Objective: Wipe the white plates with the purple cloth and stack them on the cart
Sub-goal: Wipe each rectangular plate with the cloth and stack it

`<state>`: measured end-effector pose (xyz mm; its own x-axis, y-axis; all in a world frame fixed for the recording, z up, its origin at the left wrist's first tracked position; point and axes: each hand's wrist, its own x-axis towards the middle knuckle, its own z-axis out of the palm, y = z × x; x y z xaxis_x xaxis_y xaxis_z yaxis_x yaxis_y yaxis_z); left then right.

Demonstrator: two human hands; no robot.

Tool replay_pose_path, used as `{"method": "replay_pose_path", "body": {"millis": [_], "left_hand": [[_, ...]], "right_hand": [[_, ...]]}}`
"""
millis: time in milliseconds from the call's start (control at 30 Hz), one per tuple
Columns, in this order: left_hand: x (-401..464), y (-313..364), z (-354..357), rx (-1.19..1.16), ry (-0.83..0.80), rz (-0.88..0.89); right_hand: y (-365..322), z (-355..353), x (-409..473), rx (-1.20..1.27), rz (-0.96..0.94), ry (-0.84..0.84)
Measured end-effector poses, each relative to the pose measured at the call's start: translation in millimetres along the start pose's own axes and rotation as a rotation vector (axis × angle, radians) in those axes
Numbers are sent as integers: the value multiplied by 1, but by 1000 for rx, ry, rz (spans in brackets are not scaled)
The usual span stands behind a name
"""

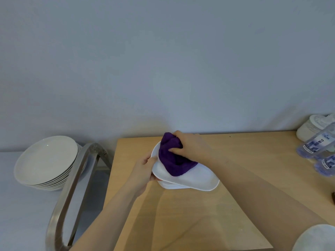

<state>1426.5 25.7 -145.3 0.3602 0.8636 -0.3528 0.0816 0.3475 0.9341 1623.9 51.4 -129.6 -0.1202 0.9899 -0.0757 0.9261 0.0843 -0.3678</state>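
Note:
A white plate is tilted above another white plate on the wooden table. My left hand grips the tilted plate's left rim. My right hand holds the purple cloth bunched up and presses it onto the plate's face. To the left, a stack of several round white plates sits on the cart.
The cart's metal handle arches between the stack and the table's left edge. Plastic water bottles and a white lidded jar lie at the table's far right. A round white object shows at the bottom right corner.

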Motion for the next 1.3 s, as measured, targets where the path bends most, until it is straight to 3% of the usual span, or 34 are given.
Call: {"method": "replay_pose_path", "body": {"millis": [167,500,567,633,700,800,867,1000,1300], "left_hand": [[-3,-7,-12,-109,153,18],[-7,-15,4,-290,163,32],[-8,-17,10,-312,153,19],[-9,-19,16,-324,143,8],[-9,-22,21,-329,139,-1],[-11,-24,26,-358,138,-5],[-12,-22,30,-383,135,-5],[-14,-20,42,-380,116,20],[-23,-25,46,-425,154,46]], "right_hand": [[36,-14,-9,167,252,-22],[52,15,-48,551,536,246],[47,24,-56,489,590,266],[40,34,-61,255,631,267],[30,40,-65,18,618,313],[14,43,-69,-74,525,381],[5,42,-73,-27,479,391],[-20,40,-81,158,384,228],[-50,41,-79,329,382,356]]}}
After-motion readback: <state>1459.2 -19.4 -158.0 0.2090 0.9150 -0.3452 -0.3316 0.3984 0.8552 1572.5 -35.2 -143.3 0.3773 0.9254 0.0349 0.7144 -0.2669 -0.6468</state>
